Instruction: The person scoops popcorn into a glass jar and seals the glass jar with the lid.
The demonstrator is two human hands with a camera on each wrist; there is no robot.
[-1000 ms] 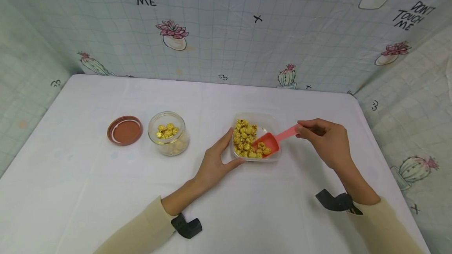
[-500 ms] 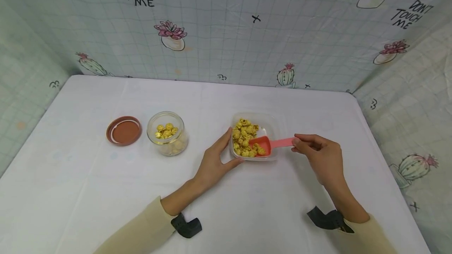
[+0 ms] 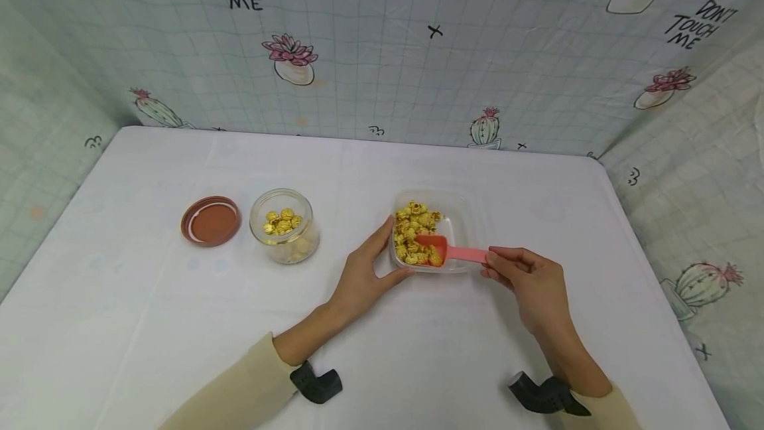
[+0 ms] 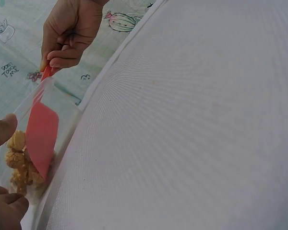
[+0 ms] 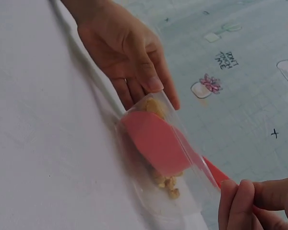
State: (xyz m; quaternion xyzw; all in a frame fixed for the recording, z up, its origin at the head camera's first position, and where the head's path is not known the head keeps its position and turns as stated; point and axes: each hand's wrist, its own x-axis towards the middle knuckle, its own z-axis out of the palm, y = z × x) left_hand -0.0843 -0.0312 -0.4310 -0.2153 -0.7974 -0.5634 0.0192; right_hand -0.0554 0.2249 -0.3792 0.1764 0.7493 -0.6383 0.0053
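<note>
Scoop (image 3: 453, 253) and right hand (image 3: 531, 284) have shifted left and a little nearer the person, the handle swinging down, while the left hand (image 3: 361, 274), jar (image 3: 306, 244) and lid (image 3: 211, 221) stay put. Right fingers pinch the handle's end; left thumb and fingers, set wide, hold the left side of the tub (image 3: 463, 223). Scoop and popcorn (image 3: 412, 225) are inside it, against that held side. A hard shove could slide the tub or push pieces over its rim, and a loose pinch so far back might let the loaded scoop twist
</note>
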